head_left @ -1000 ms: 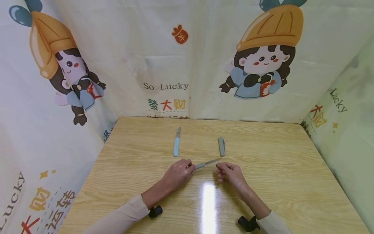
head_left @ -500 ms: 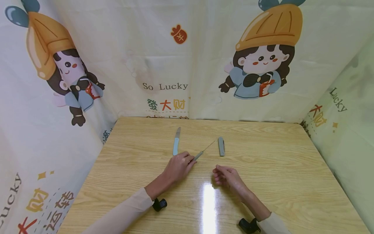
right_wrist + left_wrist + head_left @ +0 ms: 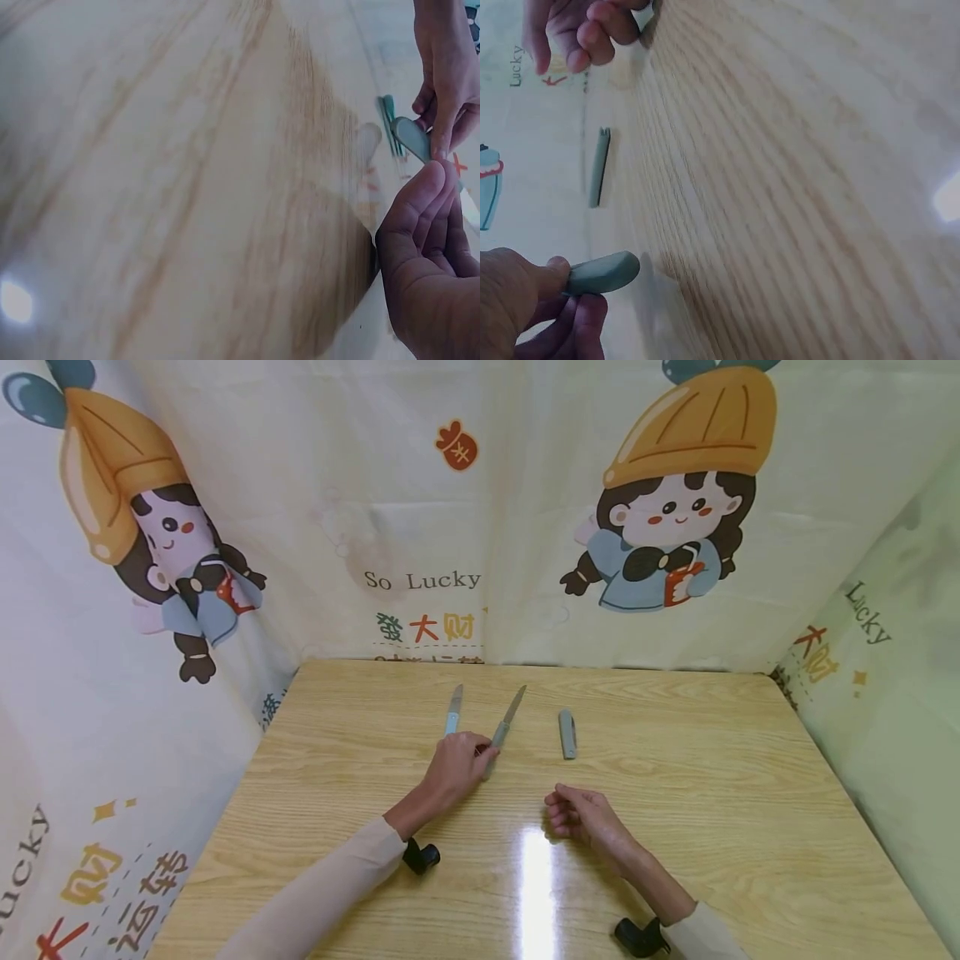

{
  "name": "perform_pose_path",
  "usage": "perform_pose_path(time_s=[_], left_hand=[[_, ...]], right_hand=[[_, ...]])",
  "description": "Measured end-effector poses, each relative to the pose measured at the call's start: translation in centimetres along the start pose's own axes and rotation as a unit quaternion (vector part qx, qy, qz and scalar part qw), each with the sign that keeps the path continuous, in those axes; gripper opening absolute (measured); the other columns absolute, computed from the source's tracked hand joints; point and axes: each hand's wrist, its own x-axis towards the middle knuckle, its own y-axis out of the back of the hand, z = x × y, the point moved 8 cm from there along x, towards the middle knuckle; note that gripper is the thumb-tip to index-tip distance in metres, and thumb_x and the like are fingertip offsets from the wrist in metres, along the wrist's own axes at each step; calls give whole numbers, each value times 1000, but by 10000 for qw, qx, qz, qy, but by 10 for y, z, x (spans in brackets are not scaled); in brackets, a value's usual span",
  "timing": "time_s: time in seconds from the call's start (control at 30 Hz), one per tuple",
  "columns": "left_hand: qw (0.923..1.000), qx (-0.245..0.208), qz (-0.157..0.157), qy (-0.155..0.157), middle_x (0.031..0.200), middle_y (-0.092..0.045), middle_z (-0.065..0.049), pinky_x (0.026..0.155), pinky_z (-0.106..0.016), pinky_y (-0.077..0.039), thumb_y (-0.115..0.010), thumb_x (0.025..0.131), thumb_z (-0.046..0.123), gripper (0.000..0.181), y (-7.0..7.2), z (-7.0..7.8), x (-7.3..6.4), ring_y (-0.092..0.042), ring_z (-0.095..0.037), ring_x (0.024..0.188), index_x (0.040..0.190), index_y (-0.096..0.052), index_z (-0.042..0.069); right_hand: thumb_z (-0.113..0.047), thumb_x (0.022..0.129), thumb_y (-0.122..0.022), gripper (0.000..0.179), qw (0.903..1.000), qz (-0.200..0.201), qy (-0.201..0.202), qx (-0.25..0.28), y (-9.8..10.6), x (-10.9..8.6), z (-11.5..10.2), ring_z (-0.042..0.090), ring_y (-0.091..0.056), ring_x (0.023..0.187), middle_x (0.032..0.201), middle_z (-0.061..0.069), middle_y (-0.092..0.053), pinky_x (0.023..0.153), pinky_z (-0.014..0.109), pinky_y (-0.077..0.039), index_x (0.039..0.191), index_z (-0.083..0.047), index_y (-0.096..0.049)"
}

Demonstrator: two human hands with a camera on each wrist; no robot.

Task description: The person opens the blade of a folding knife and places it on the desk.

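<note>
My left hand (image 3: pixel 456 766) pinches the grey-green handle of an unfolded folding knife (image 3: pixel 500 735), its blade pointing away toward the back. In the left wrist view, thumb and fingers grip one end of that handle (image 3: pixel 606 273), and its rounded butt sticks out. Just left lies a second unfolded knife with a light blue handle (image 3: pixel 452 722); my left hand hides the lower part of it. Farther right lies a folded grey-green knife (image 3: pixel 567 735). My right hand (image 3: pixel 588 820) holds nothing, its fingers loosely curled, in front of the folded knife.
The wooden table (image 3: pixel 675 760) reaches back to a printed cloth curtain (image 3: pixel 525 527), which also hangs at both sides. Black wrist cameras (image 3: pixel 422 857) sit under the forearms. A bright light reflection lies on the table between the arms.
My left hand has moved away and slightly right with the unfolded knife, turning its blade from pointing right to pointing toward the back. The right hand has shifted slightly left, away from the blade.
</note>
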Motion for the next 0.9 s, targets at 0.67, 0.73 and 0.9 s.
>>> perform_pose_path(time_s=[0.67, 0.73, 0.9], left_hand=[[9927, 505, -635, 894, 104, -75, -14, 53, -26, -48, -70, 98, 16, 23, -18, -22, 22, -62, -8, 61, 112, -76, -2], [9911, 616, -771, 890, 111, -73, -16, 53, -25, -51, -67, 100, 15, 27, -21, -20, 22, -66, -11, 64, 120, -73, -2], [9883, 899, -919, 816, 101, -73, -15, 55, -26, -53, -64, 102, 14, 24, -25, -18, 21, -68, -15, 71, 118, -74, -1]], right_hand=[[-28, 109, -51, 44, 9997, -77, 85, -233, -1, -1, -5, 17, -62, 87, 97, 9, -66, 79, 29, -56, 115, 14, -59], [-27, 109, -51, 43, 9997, -53, 74, -218, 0, -1, -5, 17, -62, 87, 97, 9, -66, 79, 29, -56, 115, 14, -60], [-25, 109, -51, 41, 9997, 61, 168, -160, 1, -1, -9, 17, -63, 85, 96, 9, -66, 79, 29, -56, 114, 15, -60]])
